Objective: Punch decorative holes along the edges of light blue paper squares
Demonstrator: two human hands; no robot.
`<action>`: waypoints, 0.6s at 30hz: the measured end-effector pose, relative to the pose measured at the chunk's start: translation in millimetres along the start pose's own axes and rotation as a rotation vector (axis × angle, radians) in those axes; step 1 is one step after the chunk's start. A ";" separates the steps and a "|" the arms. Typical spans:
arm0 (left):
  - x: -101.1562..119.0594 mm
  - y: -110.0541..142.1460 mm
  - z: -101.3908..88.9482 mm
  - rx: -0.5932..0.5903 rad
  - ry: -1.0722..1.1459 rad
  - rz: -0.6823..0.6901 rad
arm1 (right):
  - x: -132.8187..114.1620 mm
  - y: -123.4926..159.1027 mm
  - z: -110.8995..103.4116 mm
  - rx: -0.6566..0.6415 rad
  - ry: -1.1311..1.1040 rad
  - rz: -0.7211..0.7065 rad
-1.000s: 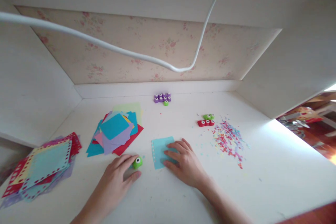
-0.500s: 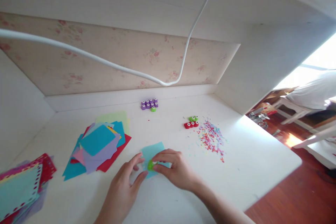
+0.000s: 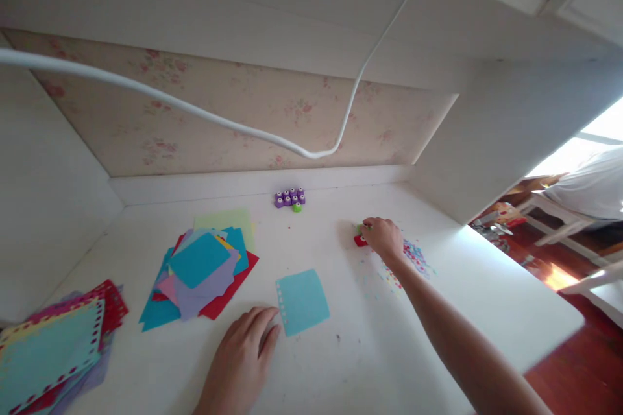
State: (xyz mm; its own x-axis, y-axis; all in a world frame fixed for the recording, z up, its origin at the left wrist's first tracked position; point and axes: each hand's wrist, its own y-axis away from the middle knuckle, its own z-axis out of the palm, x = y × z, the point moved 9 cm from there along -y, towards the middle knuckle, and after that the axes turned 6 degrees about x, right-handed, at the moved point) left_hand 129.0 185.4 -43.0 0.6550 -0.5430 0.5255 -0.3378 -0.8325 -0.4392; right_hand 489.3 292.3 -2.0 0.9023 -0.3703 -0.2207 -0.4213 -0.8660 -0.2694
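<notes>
A light-blue square of paper (image 3: 306,303) lies flat on the white table, with a row of small punched holes along its left edge. My left hand (image 3: 248,340) rests at that edge, fingers loosely bent and thumb apart, holding nothing. Over at the right, my right hand (image 3: 385,238) has its fingertips closed on a green craft punch (image 3: 360,229), which is mostly hidden by the fingers. A red craft punch (image 3: 360,241) sits right in front of it; the others in that group are covered by the hand.
Purple craft punches (image 3: 287,201) and one green punch (image 3: 297,207) stand near the back wall. A pile of coloured paper (image 3: 199,260) lies left, and a stack of hole-edged sheets (image 3: 53,350) farther left. Paper confetti (image 3: 415,255) is scattered under my right forearm. A white cable (image 3: 219,118) hangs across.
My right hand has moved from the blue paper, with the green punch, to the punch group at right. The paper now lies uncovered, showing its holes. My left hand's fingers have come closer together.
</notes>
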 end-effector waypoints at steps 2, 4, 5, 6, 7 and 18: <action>-0.5 0.4 0.0 -0.010 -0.008 -0.005 | -0.5 -0.4 3.9 -0.009 0.035 -0.012; -0.4 0.7 -0.4 -0.018 -0.016 -0.009 | -2.5 -1.7 3.5 0.002 0.046 -0.023; 0.0 0.7 -0.7 -0.019 -0.020 -0.008 | -5.3 -2.8 2.5 0.012 0.043 -0.032; 0.5 0.5 -0.9 -0.021 -0.023 -0.007 | -10.1 -4.1 2.0 0.019 0.035 -0.046; 1.0 0.1 -1.1 -0.021 -0.024 -0.006 | -17.3 -5.5 2.4 0.018 0.021 -0.067; 19.1 0.9 1.6 -0.091 -0.102 0.118 | -176.4 -20.3 60.2 -0.191 -0.241 -0.375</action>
State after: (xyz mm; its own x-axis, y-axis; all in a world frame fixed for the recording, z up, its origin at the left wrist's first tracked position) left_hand 142.3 174.5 -34.4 0.6706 -0.6278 0.3952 -0.4735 -0.7724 -0.4234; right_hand 333.3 395.5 -14.1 0.9324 0.0480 -0.3583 -0.0265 -0.9794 -0.2002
